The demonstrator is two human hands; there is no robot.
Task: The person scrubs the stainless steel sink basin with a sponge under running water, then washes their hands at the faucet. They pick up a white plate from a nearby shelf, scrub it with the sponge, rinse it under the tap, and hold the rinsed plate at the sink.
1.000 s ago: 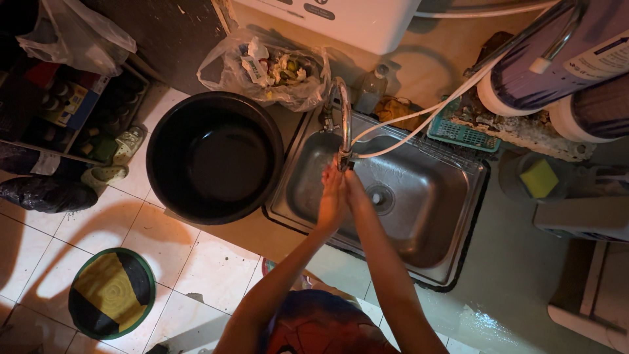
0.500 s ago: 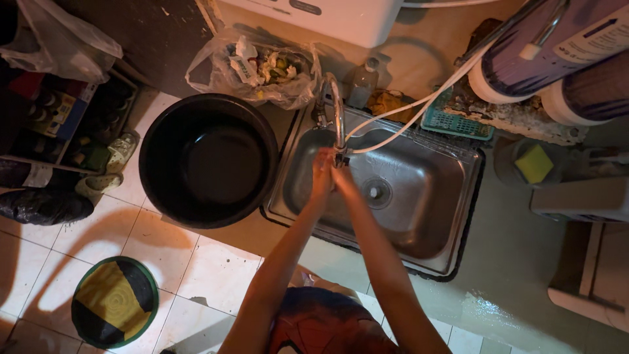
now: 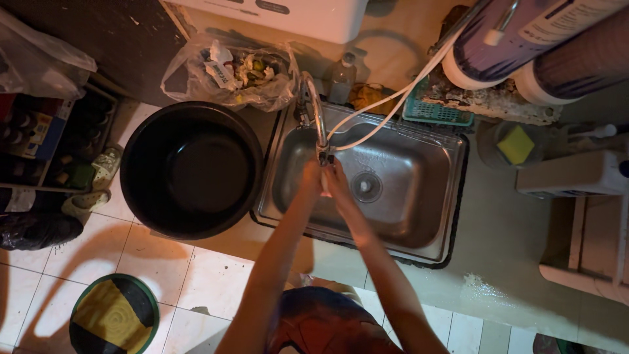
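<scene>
My left hand (image 3: 310, 178) and my right hand (image 3: 335, 181) are pressed together directly under the spout of a curved metal faucet (image 3: 316, 115). They hang over the left part of a stainless steel sink (image 3: 419, 196). The round drain (image 3: 365, 186) lies just right of my right hand. Neither hand holds anything that I can see; the fingers touch each other.
A large black basin (image 3: 191, 168) stands left of the sink. Behind it lies a plastic bag of scraps (image 3: 232, 71). A white hose (image 3: 386, 105) runs from the faucet to cylindrical filters (image 3: 524, 33). A yellow sponge (image 3: 515, 144) sits right of the sink. A round mat (image 3: 114, 316) lies on the tiled floor.
The view has shifted slightly, so the sink and basin sit a little differently in frame. My hands stay together under the faucet, rubbing against each other.
</scene>
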